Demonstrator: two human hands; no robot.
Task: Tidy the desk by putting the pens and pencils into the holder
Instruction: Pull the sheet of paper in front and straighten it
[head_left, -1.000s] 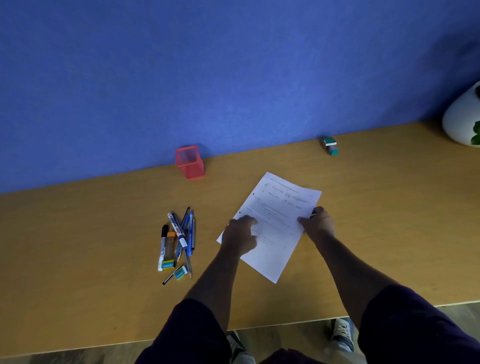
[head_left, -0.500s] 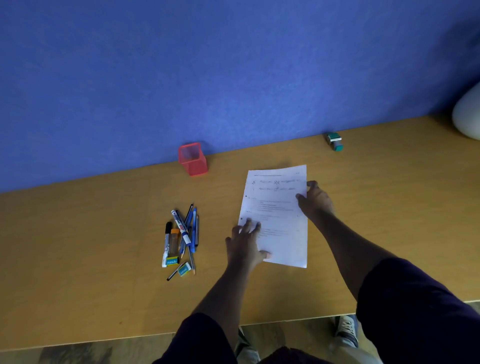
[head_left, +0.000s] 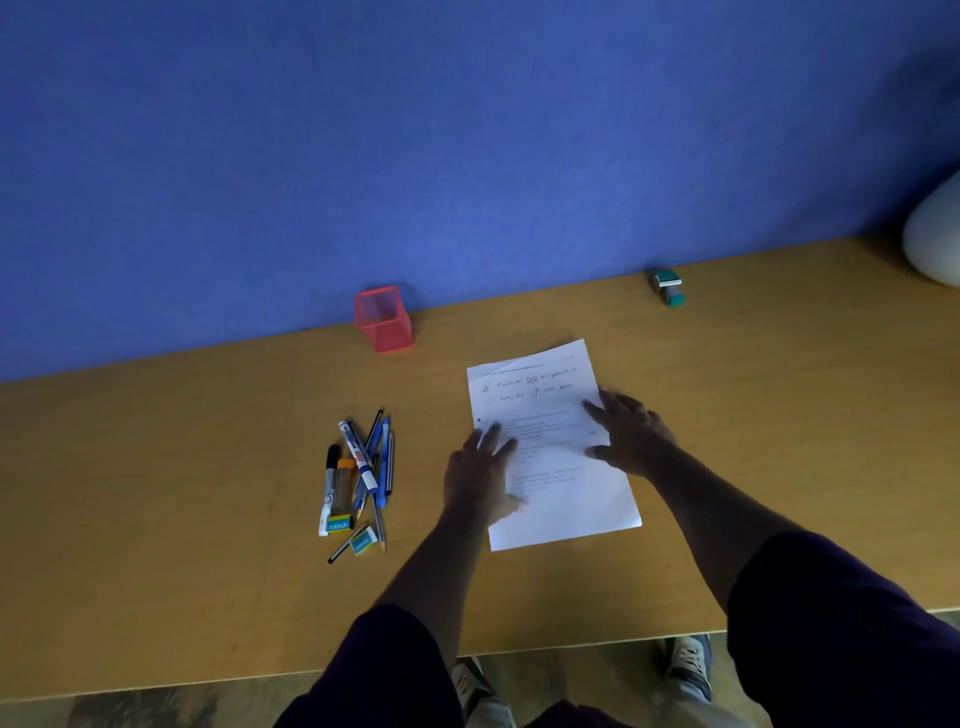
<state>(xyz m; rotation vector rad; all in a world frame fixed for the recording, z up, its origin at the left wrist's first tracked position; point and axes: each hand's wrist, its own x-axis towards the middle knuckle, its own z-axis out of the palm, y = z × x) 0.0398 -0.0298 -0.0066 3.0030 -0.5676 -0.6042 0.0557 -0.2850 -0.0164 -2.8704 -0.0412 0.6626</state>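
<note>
A loose pile of pens, pencils and markers (head_left: 363, 473) lies on the wooden desk (head_left: 182, 493), with two small erasers at its near end. The red mesh holder (head_left: 383, 319) stands upright against the blue wall, behind the pile. A printed white sheet of paper (head_left: 561, 499) lies to the right of the pile. My left hand (head_left: 480, 475) rests flat on the sheet's left edge, fingers spread. My right hand (head_left: 631, 434) presses flat on the sheet's right side. Neither hand holds anything.
A small teal and white stamp-like object (head_left: 669, 287) sits by the wall at the back right. A white rounded pot (head_left: 935, 234) is at the far right edge. The desk's near edge runs just above my shoes.
The sheet has been turned from slanting to nearly straight and now tilts slightly the other way. My left hand slid onto its left edge; my right hand moved down its right side.
</note>
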